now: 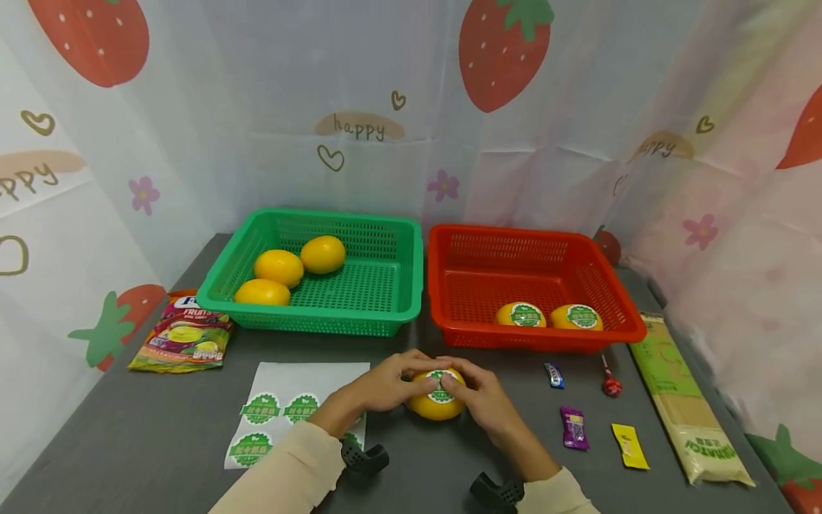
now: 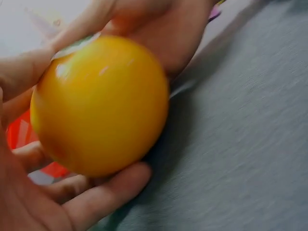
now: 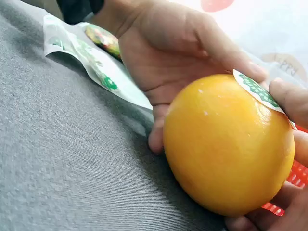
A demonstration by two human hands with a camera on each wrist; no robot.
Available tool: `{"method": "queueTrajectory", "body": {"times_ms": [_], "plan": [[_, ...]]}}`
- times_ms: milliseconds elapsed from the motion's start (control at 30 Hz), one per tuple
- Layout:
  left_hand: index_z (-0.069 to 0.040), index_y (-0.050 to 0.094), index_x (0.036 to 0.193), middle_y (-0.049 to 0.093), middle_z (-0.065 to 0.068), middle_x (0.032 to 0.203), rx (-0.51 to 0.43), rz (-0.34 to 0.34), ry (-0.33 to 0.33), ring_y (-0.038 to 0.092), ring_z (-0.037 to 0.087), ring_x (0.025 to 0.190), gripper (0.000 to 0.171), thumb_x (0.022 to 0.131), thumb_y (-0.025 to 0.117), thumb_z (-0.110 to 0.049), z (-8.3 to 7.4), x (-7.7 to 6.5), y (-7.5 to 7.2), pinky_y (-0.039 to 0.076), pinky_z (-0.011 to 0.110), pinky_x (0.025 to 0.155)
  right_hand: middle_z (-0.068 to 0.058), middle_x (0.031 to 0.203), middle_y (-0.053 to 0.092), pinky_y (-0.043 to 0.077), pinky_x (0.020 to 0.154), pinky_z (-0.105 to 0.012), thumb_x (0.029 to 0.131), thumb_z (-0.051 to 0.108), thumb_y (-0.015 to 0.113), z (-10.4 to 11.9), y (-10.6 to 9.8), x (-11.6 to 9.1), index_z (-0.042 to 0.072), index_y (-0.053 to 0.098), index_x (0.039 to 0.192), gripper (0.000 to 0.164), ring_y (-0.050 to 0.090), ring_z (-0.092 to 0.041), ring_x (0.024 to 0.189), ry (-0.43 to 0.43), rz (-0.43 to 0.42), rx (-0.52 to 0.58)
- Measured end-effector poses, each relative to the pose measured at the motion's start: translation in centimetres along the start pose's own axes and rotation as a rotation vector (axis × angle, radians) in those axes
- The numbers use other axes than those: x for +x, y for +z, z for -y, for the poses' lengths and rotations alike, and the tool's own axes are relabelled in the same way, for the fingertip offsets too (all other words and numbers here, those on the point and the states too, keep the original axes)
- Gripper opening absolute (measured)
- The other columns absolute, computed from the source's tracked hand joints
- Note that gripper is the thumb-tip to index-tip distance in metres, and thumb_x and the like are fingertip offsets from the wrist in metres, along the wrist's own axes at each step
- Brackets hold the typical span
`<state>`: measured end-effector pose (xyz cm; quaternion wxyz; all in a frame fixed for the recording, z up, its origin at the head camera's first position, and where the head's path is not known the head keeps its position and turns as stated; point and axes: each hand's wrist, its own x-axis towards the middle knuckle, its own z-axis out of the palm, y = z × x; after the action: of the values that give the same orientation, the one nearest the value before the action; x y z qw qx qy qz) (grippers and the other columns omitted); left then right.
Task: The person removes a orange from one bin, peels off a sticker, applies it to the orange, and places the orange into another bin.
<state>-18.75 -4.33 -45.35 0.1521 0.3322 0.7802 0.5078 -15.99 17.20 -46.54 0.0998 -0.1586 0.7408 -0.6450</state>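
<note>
A smooth yellow-orange oval fruit (image 1: 437, 410) sits between both hands over the table, in front of the baskets. My left hand (image 1: 390, 383) holds it from the left and my right hand (image 1: 486, 401) from the right, fingers curved round its far side. Both thumbs press a round green-and-white sticker (image 1: 439, 393) on its top. In the right wrist view one edge of the sticker (image 3: 260, 94) stands up off the peel. The left wrist view shows the fruit (image 2: 103, 110) large, with fingers around it. To the left lies a white sheet (image 1: 276, 375) of similar stickers.
A green basket (image 1: 321, 322) holds three plain fruits. In the red basket (image 1: 462, 335) lie two stickered ones. A candy bag (image 1: 186, 335) is at left; small wrapped candies, a lollipop (image 1: 611, 386) and a long green-and-beige packet (image 1: 683, 400) lie at right.
</note>
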Motion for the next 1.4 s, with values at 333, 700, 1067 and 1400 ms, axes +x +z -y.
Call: {"method": "queueTrajectory", "body": {"times_ms": [333,700,1067,1400], "plan": [[-0.009,0.048,0.143,0.048,0.011,0.129,-0.308,0.145,-0.115,0.054,0.024,0.107,0.045,0.1,0.055,-0.017,0.0,0.2,-1.3,0.054,0.041,0.077,-0.014,0.147,0.041,0.034,0.105,-0.04,0.103,0.016,0.048,0.2,-3.0,0.3,0.001,0.039,0.147,0.047,0.037,-0.03,0.133,0.035,0.257,0.092],[-0.013,0.049,0.143,0.045,0.007,0.141,-0.358,0.097,-0.234,0.039,0.029,0.126,0.054,0.091,0.041,-0.001,-0.7,0.4,-1.3,0.052,0.043,0.08,-0.019,0.124,0.059,0.051,0.085,-0.035,0.097,0.013,0.06,10.0,-12.9,-1.4,-0.004,0.055,0.131,0.039,0.062,-0.036,0.102,-0.073,0.1,-0.343],[-0.02,0.056,0.135,0.057,0.004,0.117,-0.16,0.109,-0.151,0.057,0.022,0.097,0.055,0.084,0.075,-0.027,-0.9,0.6,-0.8,0.051,0.036,0.079,-0.025,0.149,0.029,0.041,0.088,-0.064,0.094,0.037,0.062,10.3,-21.8,-2.8,0.005,0.043,0.144,0.062,0.038,-0.055,0.122,0.063,-0.232,-0.664],[-0.029,0.058,0.125,0.058,-0.004,0.107,0.014,0.11,-0.134,0.057,0.018,0.092,0.056,0.074,0.082,-0.028,-2.5,1.6,-0.7,0.05,0.033,0.077,-0.025,0.156,0.009,0.024,0.093,-0.075,0.088,0.045,0.066,6.6,-24.7,-2.3,-0.006,0.046,0.138,0.074,0.015,-0.057,0.133,0.203,-0.145,-0.823]]}}
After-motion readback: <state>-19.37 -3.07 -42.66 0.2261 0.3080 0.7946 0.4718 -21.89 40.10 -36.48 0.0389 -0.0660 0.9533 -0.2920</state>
